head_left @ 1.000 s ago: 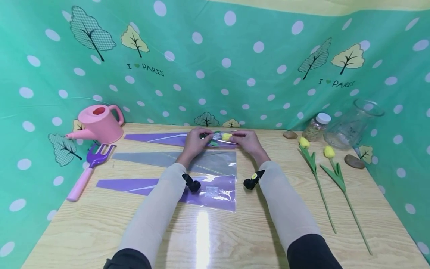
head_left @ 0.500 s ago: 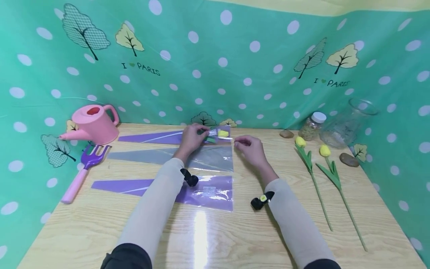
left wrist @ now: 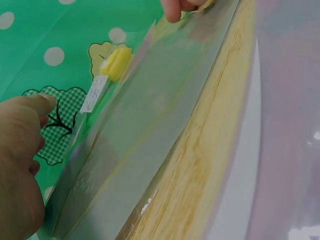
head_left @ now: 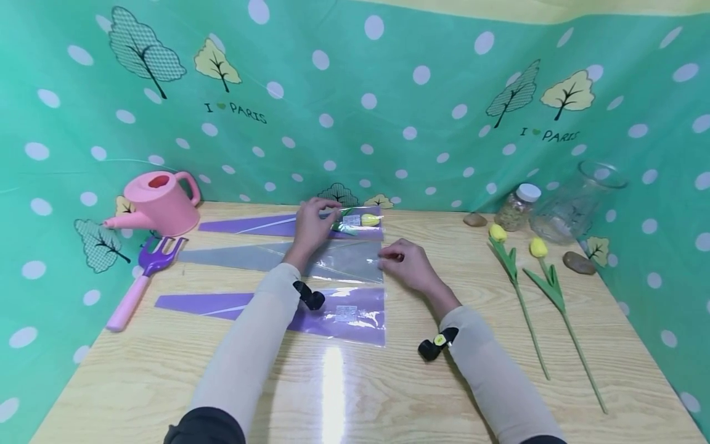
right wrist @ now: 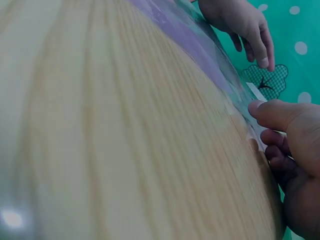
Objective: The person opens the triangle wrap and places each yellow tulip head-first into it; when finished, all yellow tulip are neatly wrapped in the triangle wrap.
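On the far purple flower sleeve (head_left: 249,225) lies a yellow tulip (head_left: 370,220), its bloom and paper label showing through the clear film. My left hand (head_left: 314,225) is over that sleeve, left of the bloom; in the right wrist view its fingers hang loosely, with nothing seen between them. My right hand (head_left: 410,265) has its fingertips at the right edge of the grey flower sleeve (head_left: 349,259). Its thumb (right wrist: 267,112) and curled fingers are close to the film, but whether they pinch it is unclear. A second purple sleeve (head_left: 327,317) lies nearest the person.
Two yellow tulips (head_left: 521,302) lie at the right, one marked by its stem (head_left: 582,354). Behind them stand a white-lidded jar (head_left: 516,206) and a glass vase (head_left: 566,213), with stones (head_left: 579,263) nearby. A pink watering can (head_left: 161,203) and hand fork (head_left: 144,274) are left.
My right hand has left the tulip bloom and moved down to the grey sleeve's edge. My left hand has shifted slightly left, off the tulip, whose label now shows more fully.
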A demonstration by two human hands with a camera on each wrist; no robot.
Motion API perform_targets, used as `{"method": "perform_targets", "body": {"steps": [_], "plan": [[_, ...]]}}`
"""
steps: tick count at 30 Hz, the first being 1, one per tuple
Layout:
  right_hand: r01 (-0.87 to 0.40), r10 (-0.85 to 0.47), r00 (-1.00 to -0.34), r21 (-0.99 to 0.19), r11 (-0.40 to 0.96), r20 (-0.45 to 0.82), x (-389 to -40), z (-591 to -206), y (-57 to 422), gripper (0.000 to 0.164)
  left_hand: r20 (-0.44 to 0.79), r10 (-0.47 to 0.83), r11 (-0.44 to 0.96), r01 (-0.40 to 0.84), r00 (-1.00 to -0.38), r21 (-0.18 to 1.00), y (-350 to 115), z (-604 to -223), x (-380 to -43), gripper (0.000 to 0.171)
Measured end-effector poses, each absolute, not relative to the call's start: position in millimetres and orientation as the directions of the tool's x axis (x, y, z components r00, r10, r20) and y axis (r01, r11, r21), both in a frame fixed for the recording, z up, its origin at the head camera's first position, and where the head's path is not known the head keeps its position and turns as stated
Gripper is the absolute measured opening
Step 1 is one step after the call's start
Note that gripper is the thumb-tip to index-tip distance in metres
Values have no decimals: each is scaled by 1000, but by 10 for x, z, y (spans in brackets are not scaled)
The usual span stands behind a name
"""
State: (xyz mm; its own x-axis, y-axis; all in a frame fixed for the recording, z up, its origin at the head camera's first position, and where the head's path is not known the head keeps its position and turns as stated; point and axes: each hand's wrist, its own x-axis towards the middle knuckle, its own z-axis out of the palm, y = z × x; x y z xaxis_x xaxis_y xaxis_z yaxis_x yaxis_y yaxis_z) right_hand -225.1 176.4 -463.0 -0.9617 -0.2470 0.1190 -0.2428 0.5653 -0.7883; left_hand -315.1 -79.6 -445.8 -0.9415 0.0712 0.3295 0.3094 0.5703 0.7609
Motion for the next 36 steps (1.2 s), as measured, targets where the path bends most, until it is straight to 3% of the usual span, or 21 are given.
{"method": "perform_targets", "body": {"steps": [15, 26, 36], "plan": [[-278, -227, -959, -736, 617, 172, -2219, -4648, 1709, 17, 353, 123, 507, 365, -927, 781, -874, -4393, -2927, 18], [-273, -194, -961, -762, 587, 196, -2216, -4648, 1709, 12, 206, 418, 500, 413, -885, 762, -845, -4515, -2444, 24], [-249, -156, -968, -805, 538, 194, -2207, -4603, 1693, 10, 183, 435, 494, 403, -882, 770, -871, -4618, -2425, 34]]}}
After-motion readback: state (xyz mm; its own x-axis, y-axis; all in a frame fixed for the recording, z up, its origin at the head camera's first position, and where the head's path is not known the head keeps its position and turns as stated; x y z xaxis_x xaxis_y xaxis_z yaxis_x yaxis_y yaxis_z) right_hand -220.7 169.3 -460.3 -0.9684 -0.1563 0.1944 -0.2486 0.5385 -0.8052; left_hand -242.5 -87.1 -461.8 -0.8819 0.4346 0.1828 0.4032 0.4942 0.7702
